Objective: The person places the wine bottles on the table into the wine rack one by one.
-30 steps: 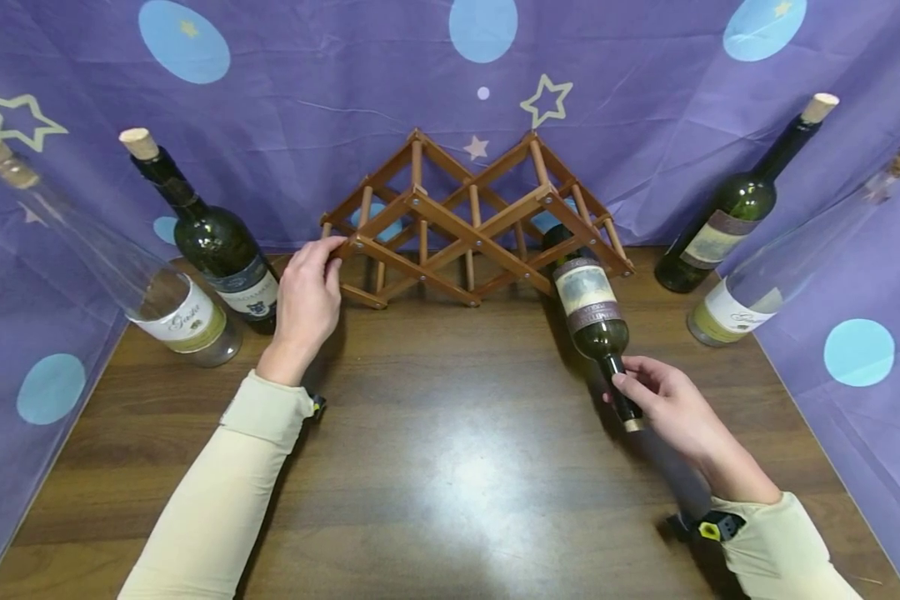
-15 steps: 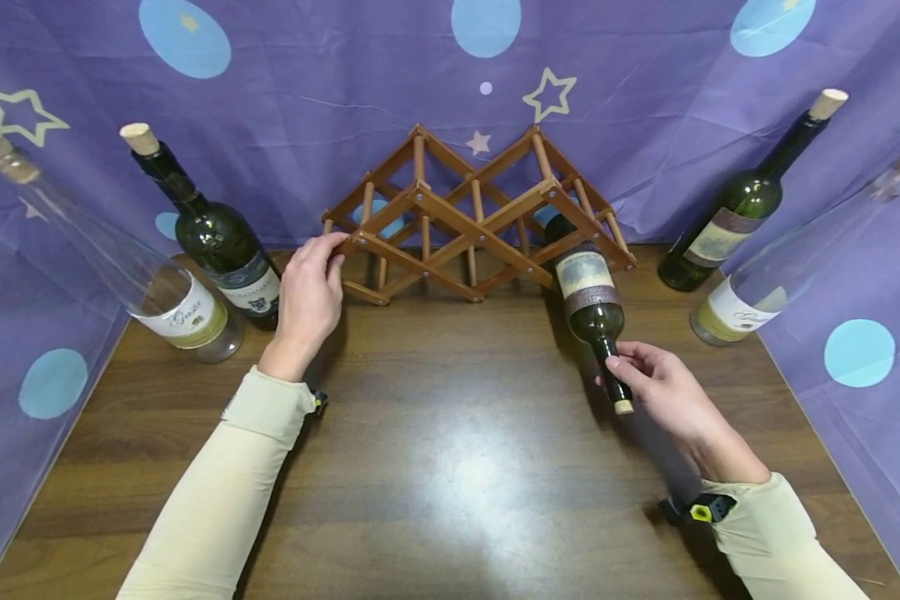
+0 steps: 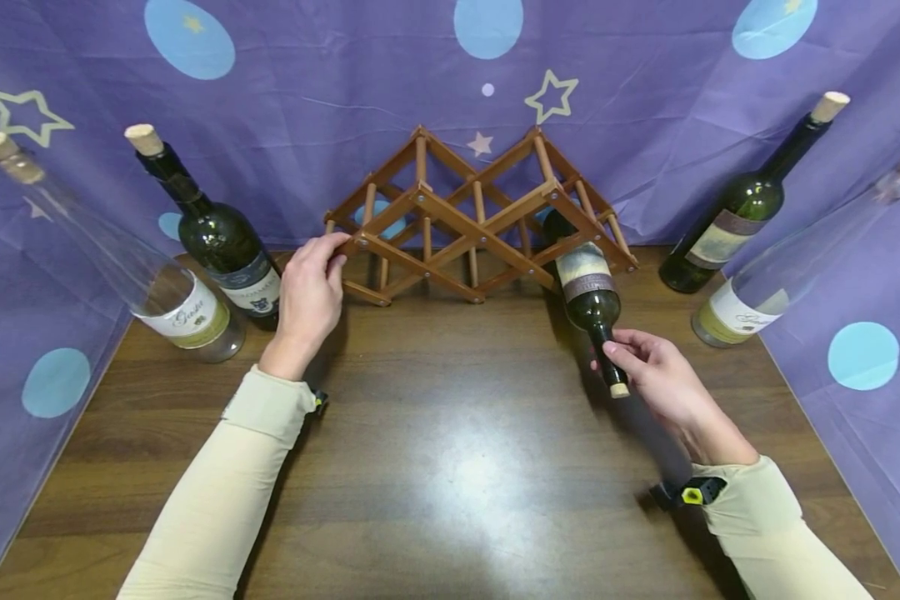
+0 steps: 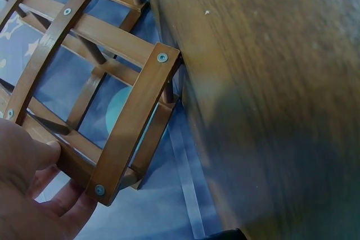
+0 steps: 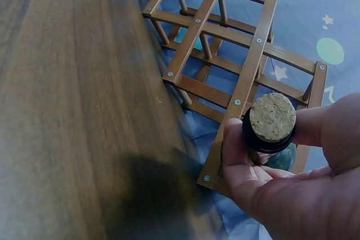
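Note:
A wooden lattice wine rack (image 3: 482,237) stands at the back of the table. My left hand (image 3: 311,292) pinches its left end, thumb and fingers round a slat in the left wrist view. My right hand (image 3: 663,379) grips the neck of a dark green wine bottle (image 3: 592,308). The bottle lies with its base inside the rack's right-hand opening and its neck toward me. In the right wrist view its cork (image 5: 273,117) faces the camera, with the thumb and fingers round the neck below it. The bottle's base is partly hidden behind the rack's slats.
At the left stand a clear bottle (image 3: 187,312) and a dark green bottle (image 3: 228,246), both corked. Another dark green bottle (image 3: 731,217) and a clear bottle (image 3: 750,292) stand at the right. A purple patterned cloth (image 3: 390,75) hangs behind and beside the wooden table (image 3: 420,417).
My right hand has pushed the bottle farther back into the rack, its neck shifting away from me and slightly left. My left hand keeps its hold on the rack's left end.

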`<state>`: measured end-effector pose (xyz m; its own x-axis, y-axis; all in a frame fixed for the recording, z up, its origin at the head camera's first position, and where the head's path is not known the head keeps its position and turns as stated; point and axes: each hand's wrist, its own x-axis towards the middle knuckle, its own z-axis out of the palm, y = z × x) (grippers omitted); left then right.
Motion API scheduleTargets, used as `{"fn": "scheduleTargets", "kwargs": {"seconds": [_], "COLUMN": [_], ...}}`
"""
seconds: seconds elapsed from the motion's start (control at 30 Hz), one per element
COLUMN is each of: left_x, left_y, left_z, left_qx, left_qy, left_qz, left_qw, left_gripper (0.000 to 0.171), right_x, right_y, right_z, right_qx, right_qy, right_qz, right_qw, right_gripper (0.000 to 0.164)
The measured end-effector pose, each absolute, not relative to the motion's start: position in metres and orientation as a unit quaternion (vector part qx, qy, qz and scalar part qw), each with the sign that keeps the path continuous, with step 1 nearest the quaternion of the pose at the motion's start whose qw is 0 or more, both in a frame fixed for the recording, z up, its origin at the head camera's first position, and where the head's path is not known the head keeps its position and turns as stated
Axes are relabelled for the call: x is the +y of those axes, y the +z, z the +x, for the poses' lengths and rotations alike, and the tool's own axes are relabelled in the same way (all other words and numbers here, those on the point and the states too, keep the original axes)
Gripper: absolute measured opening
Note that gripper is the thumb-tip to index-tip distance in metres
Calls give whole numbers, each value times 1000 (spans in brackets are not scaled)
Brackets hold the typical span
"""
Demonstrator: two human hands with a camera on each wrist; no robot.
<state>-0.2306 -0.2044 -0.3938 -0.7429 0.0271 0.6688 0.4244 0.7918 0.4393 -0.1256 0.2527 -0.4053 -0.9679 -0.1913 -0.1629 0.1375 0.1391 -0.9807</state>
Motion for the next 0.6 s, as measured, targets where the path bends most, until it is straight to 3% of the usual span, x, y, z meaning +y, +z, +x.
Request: {"fn": "scheduleTargets", "kwargs": {"seconds": [0.6], "left_x": [-206], "left_y": [-393], "left_z": [-230], "left_qx": [-887], "left_qy": [-289], "left_qz": [-130], "left_qw": [337], "left_gripper": [25], "right_x": [251], "right_y": [-405], "right_z": [-152], "right_qx": [719], "right_qy": [-682], "right_qz": [0], "right_qw": [135], "right_gripper": [53]}}
